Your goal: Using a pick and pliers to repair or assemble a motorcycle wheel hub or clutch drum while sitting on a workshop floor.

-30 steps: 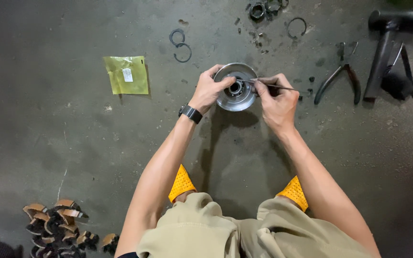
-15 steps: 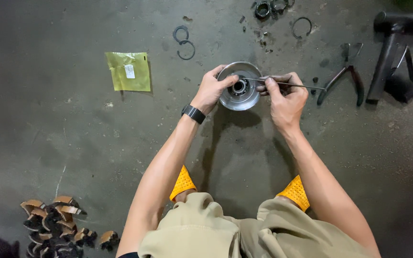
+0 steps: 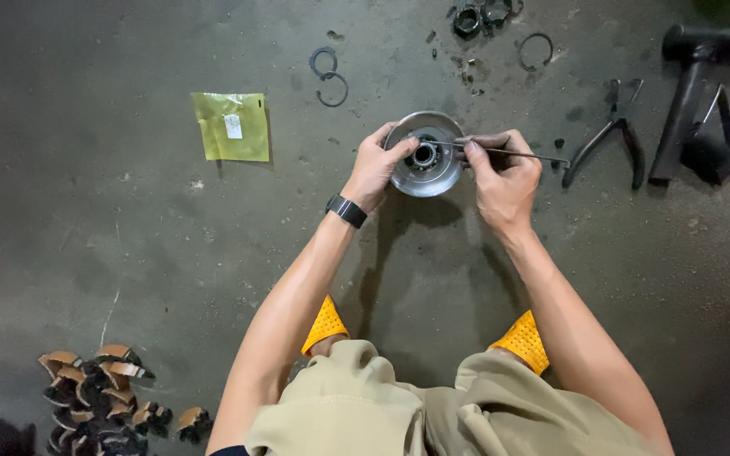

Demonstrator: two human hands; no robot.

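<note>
While our left hand (image 3: 375, 165) grips the round metal hub (image 3: 426, 154) on the floor, our right hand (image 3: 503, 173) pinches a thin pick (image 3: 500, 152) into its centre bearing, apparently unfinished; loose rings (image 3: 329, 76) already lie beyond

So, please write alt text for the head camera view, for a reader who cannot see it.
Seen from above, a left hand steadies a round metal part on a dark floor while the right hand pokes a thin rod into its centre. Pliers lie right, a yellow-green packet left.

A silver metal disc (image 3: 426, 165), a yellow-green packet (image 3: 231, 127), orange perforated shoes (image 3: 520, 341), and seemingly black pliers (image 3: 608, 143).
</note>
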